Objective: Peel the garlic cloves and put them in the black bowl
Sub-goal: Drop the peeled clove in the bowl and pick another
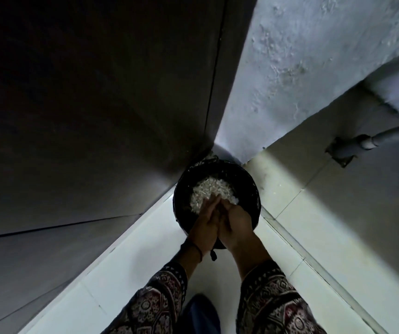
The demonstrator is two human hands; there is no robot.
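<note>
Left hand (203, 225) and right hand (235, 224) are pressed palm to palm, fingers straight, tips down over the black round container (254, 201). Nothing visibly gripped; probably rubbing bits off into it. Pale garlic pile (208, 189) lies inside, cloves or skins unclear. The container sits on the tiled floor (145, 249), tucked into a wall corner.

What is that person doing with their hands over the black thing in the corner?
A person holds the left hand and right hand pressed together, fingers straight, over a black round container that sits in a corner. A heap of pale white bits lies inside it. Whether they are garlic cloves or only peel is too small to tell. Nothing shows between the palms.
</note>
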